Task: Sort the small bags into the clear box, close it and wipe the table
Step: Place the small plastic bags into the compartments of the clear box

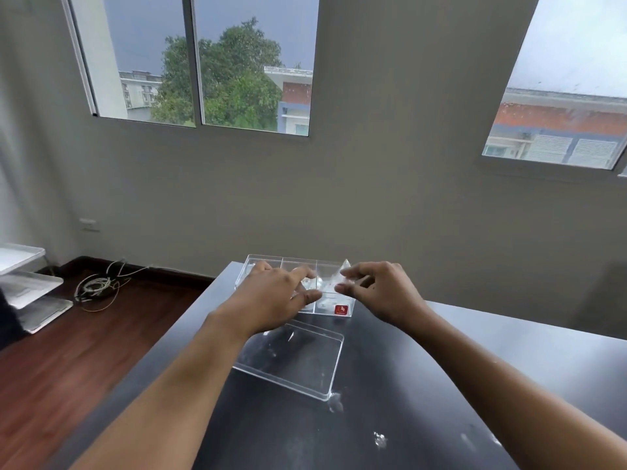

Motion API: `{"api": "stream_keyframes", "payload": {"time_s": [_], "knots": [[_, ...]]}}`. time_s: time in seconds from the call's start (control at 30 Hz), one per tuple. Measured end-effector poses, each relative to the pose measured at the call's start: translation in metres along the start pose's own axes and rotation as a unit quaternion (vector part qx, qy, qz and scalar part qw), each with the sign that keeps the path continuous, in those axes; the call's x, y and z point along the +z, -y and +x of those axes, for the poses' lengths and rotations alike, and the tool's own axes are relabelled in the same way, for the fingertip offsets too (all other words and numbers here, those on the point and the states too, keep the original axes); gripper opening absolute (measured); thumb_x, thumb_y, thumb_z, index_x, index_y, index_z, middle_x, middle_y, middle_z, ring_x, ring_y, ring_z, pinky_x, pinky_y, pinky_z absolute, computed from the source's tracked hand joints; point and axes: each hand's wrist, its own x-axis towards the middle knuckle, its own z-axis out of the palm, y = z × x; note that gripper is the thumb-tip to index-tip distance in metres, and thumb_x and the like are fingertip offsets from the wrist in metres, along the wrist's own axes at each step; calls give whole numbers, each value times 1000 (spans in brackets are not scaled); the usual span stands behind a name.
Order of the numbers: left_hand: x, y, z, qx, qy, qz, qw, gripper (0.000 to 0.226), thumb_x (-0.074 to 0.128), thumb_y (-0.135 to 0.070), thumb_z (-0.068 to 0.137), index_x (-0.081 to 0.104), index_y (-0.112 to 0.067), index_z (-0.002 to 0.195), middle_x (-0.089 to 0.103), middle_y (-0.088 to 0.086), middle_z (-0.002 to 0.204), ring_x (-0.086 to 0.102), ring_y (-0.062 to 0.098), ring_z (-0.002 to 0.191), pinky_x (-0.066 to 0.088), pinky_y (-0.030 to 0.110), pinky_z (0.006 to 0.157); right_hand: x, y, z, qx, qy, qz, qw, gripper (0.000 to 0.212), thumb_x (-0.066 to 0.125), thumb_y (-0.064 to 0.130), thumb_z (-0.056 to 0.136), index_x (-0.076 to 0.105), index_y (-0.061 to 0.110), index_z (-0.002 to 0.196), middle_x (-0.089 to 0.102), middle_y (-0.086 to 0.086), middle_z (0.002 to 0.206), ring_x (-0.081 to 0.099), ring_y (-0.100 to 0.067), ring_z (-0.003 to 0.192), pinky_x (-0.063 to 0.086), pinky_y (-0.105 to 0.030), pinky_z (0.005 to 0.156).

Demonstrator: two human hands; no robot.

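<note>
A clear box (264,258) with compartments and a red sticker stands at the far edge of the dark table (509,361). Its clear lid (295,362) lies flat on the table just in front of it. Both hands hover over the box. My right hand (383,290) pinches a small clear bag (334,279) above the right compartment. My left hand (278,296) reaches over the middle compartments, thumb and fingers touching the same bag's left edge. Small clear bags (379,439) lie on the table nearer to me, one by the lid's corner (336,401).
The table's left edge drops to a wooden floor with a coil of cable (98,286). White trays (27,279) stand stacked at the far left. A grey wall with two windows rises behind the table.
</note>
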Motion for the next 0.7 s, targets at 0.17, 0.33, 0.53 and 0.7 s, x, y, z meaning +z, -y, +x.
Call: {"api": "stream_keyframes", "payload": {"time_s": [0.17, 0.33, 0.53, 0.7], "knots": [[5, 8, 1, 12, 9, 46, 999, 64, 36, -79, 91, 64, -34, 126, 66, -8, 126, 51, 18, 127, 25, 40, 113, 2, 1, 2, -91, 55, -157, 982, 43, 57, 60, 96, 76, 29, 118, 66, 10, 104, 53, -15, 98, 45, -36, 96], [9, 5, 2, 15, -3, 52, 999, 55, 38, -78, 92, 68, -37, 113, 60, 1, 142, 40, 16, 145, 20, 46, 118, 5, 4, 2, -91, 120, -252, 956, 58, 49, 70, 94, 72, 27, 125, 49, 0, 128, 40, -22, 121, 31, -38, 111], [8, 2, 4, 26, -22, 60, 998, 53, 44, -74, 92, 69, -31, 110, 70, -2, 127, 53, 21, 132, 22, 40, 117, 7, 6, 5, -83, 192, -328, 921, 57, 40, 70, 97, 69, 30, 127, 52, 1, 145, 32, -27, 138, 24, -46, 114], [14, 11, 7, 32, -43, 51, 997, 57, 46, -81, 85, 71, -34, 106, 74, -1, 113, 59, 25, 122, 30, 41, 115, 9, 9, 9, -63, 234, -341, 908, 53, 37, 65, 101, 65, 29, 128, 65, 5, 130, 40, -27, 131, 27, -47, 109]]}}
